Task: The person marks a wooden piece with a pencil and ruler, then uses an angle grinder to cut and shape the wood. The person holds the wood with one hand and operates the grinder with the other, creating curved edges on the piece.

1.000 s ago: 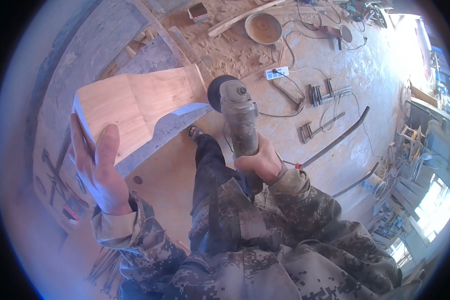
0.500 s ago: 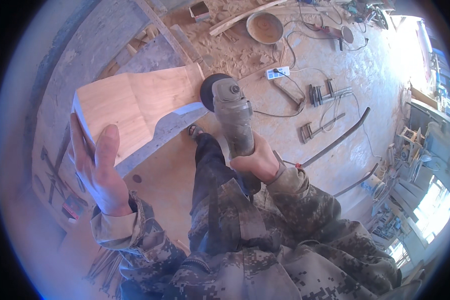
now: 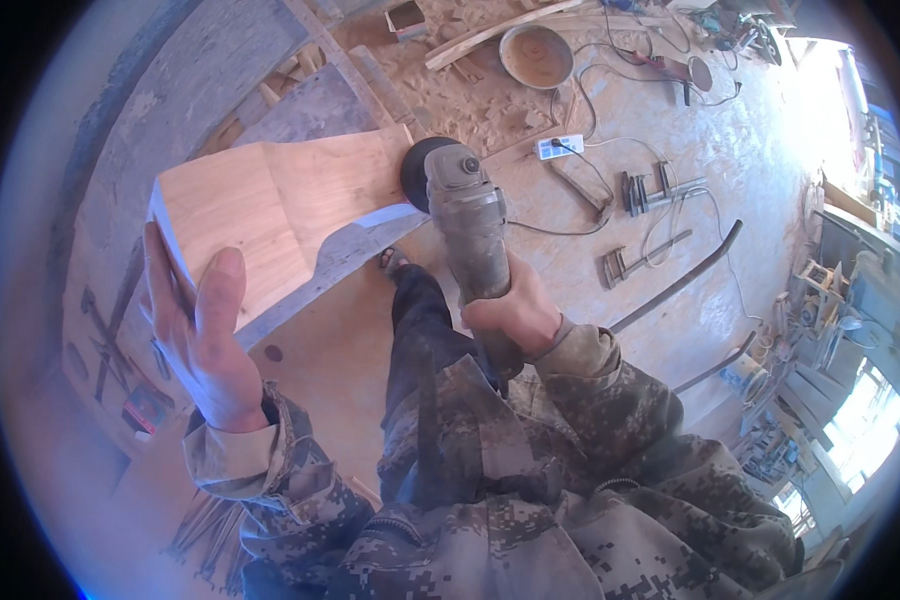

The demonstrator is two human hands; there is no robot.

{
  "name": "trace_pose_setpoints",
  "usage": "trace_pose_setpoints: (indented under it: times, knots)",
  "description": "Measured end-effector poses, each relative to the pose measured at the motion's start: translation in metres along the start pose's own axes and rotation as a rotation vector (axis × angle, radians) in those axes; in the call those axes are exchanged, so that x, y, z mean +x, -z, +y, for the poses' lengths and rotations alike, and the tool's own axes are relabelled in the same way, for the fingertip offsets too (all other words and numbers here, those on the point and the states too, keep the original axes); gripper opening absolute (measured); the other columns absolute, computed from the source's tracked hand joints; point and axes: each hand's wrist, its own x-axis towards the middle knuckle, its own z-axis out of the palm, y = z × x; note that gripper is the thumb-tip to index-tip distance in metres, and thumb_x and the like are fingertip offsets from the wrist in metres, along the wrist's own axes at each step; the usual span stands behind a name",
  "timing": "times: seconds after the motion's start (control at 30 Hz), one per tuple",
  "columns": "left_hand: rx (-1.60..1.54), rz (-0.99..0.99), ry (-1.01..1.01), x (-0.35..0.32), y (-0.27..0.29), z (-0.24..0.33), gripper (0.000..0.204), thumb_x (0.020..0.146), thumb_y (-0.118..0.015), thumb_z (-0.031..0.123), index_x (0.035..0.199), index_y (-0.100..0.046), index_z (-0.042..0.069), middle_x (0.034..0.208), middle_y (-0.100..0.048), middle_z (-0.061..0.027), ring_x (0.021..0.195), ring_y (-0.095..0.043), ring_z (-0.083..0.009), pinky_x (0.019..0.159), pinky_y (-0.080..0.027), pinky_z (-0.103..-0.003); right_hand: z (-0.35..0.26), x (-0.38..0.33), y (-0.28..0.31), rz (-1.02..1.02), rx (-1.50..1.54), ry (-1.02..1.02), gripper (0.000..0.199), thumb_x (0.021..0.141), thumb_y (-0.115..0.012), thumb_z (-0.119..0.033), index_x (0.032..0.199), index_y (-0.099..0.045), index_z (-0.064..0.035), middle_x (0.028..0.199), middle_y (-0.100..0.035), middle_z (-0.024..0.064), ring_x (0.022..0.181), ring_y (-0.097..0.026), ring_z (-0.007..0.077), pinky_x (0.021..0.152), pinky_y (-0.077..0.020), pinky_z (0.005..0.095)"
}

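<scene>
A pale, shaped wooden block (image 3: 260, 215), broad at the left and narrowing toward the right, lies on a grey work surface. My left hand (image 3: 208, 330) grips its broad near end, the thumb on top and the fingers along the end face. In my right hand (image 3: 518, 312) is an angle grinder (image 3: 470, 225), the fingers wrapped round its dusty body. The grinder's dark round disc (image 3: 422, 172) is at the narrow right end of the block. Whether the disc touches the wood or is spinning, I cannot tell.
Sawdust covers the floor beyond, around a round metal pan (image 3: 536, 56). A white power strip (image 3: 559, 147) with cords lies to the right, near several clamps (image 3: 660, 190) and a long dark bar (image 3: 680, 275). Another grinder (image 3: 675, 68) rests farther back. My sandalled foot (image 3: 394, 262) shows below the work surface.
The view has shifted slightly, so the floor things sit a little farther right and lower. Grinder and block keep nearly the same places, and both hands hold as before.
</scene>
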Motion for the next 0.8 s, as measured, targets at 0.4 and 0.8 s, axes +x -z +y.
trace_pose_setpoints:
  times: [0.4,0.8]
  knots:
    - [-0.033,-0.007,0.019,0.001,0.002,-0.002,0.079,0.094,-0.069,0.042,0.157,-0.053,-0.002,0.137,-0.066,-0.0184,0.123,-0.063,-0.0269,0.109,-0.045,-0.037,-0.001,0.007,0.0,0.02,-0.048,0.057,0.066,0.073,-0.082,-0.007,0.135,-0.061,0.0026,0.109,-0.068,0.0064,0.099,-0.064,0.0172,0.09,-0.0546,0.0345]
    - [0.002,-0.042,0.047,0.003,0.008,-0.001,0.084,0.092,-0.07,0.043,0.16,-0.05,-0.003,0.143,-0.063,-0.0202,0.128,-0.061,-0.0289,0.113,-0.043,-0.039,-0.006,0.008,-0.001,0.06,-0.037,0.109,0.056,0.072,-0.081,-0.006,0.126,-0.066,-0.0006,0.104,-0.068,0.0048,0.095,-0.064,0.0159,0.088,-0.0542,0.0345]
